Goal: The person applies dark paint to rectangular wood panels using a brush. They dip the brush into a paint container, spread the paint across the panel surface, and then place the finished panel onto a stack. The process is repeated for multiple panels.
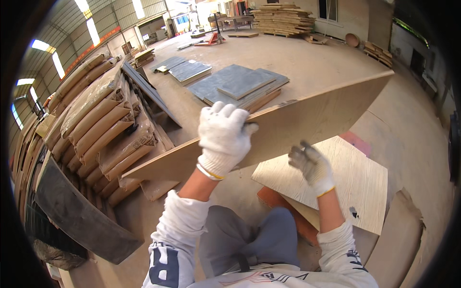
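Note:
A long wooden panel [317,115] is held up on its edge in front of me, slanting from lower left to upper right. Wrapped over its upper edge near the middle is my left hand [223,137], in a white knit glove. My right hand [312,168], gloved with dark, dirty fingertips, is beside the panel's lower edge with its fingers apart; I cannot tell whether it touches the panel. Below that hand lies a pale wood-grain board [357,185] with a small dark spot, on top of other boards and an orange-red piece [300,218].
Brown wrapped packages [103,125] are stacked high on the left, beside a dark curved sheet [81,209]. Grey-topped boards [235,81] lie on the floor ahead. Farther off are a timber pile [283,19] and a red pallet jack [211,39]. Brown cardboard [396,235] lies at lower right.

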A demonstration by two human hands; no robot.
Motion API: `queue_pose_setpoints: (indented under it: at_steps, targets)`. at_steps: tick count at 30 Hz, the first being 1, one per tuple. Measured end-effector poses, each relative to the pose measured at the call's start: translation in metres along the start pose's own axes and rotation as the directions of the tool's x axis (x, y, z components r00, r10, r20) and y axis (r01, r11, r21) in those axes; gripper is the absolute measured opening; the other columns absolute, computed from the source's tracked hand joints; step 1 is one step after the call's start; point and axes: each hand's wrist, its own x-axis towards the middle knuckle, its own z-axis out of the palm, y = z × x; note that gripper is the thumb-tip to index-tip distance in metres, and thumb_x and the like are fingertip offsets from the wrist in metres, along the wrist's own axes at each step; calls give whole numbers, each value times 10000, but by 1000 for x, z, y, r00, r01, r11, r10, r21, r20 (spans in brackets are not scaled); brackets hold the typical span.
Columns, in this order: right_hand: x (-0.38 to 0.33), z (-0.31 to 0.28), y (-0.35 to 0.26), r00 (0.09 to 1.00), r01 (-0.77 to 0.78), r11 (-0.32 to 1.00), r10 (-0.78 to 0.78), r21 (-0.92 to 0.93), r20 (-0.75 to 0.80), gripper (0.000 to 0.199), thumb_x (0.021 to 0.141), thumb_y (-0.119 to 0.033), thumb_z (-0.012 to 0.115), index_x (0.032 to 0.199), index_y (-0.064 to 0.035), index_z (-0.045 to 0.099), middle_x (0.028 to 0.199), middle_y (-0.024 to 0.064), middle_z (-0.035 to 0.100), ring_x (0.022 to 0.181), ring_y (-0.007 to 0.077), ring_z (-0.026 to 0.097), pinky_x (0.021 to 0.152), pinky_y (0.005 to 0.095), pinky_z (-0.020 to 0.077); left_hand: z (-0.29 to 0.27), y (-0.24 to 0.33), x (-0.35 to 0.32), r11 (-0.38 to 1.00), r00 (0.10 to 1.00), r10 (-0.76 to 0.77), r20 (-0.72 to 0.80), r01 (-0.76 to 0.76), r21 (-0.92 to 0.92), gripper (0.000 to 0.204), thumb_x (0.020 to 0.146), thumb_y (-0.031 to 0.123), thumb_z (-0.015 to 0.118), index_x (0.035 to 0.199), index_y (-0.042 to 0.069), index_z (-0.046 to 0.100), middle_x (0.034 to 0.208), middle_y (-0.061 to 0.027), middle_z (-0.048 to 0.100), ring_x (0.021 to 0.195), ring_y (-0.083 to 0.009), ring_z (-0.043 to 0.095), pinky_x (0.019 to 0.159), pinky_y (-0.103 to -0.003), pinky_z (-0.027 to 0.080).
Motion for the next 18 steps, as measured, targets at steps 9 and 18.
queue_pose_setpoints:
  at_steps: [9,18]
  targets:
    - [76,-80,222,852,-501,865,493,0,-177,212,982,-74,589,1193,-85,576,1152,196,670,1129,463,637,920,671,503,-110,-36,-37,972,972,-234,-13,234,-16,275,672,103,906,831,-8,711,762,-140,642,775,-354,604,733,-443,491]
    - [107,-17,267,901,-433,901,432,35,44,258,897,-90,712,1134,-170,651,1102,127,711,953,405,689,815,554,577,-188,-159,-95,845,974,-201,-106,227,484,331,935,254,798,1149,11,730,995,-173,745,977,-393,686,910,-465,529]
